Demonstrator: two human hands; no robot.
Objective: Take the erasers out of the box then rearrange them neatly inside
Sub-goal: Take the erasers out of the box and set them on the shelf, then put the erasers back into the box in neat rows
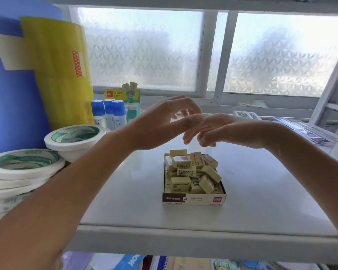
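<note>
Sitting under your hands, the erasers (191,171) are heaped in their box (193,199). Your left hand (160,123) and right hand (219,129) hang above, fingers loose, tips touching each other, holding nothing.

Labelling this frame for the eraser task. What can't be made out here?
Head view only:
- Erasers: heaped, so the lower ones and the count are hidden; label print is too small to read.
- Box: floor covered by the heap.
- Left hand and right hand: fingers overlap, so contact is unclear.
- Tape rolls: stack cut off by the left edge.
- Lower shelf: blocked by the shelf edge and forearms.
</note>
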